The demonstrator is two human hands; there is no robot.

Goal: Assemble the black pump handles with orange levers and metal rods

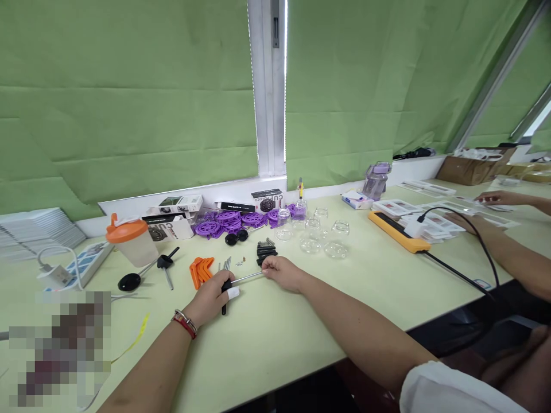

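Near the middle of the table my left hand (210, 298), a white wrap on one finger, is closed around a black plastic piece (226, 285). A thin metal rod (247, 278) runs from that piece to my right hand (282, 273), whose fingers pinch its far end. Whether the rod sits inside the piece cannot be made out. Just beyond the left hand lie orange angled parts (201, 271) and several loose metal rods (226, 263). Black parts (266, 252) with springs beside them lie just past my right fingertips. Tiny metal bits (241, 261) are scattered between.
Purple plastic parts (230, 222), cup holder boxes (172, 223) and clear plastic globes (312, 238) stand at the back. At left are an orange-lidded cup (129, 241) and a power strip (92, 261). An orange power strip (398, 232) lies right, near another person's hands (495, 198).
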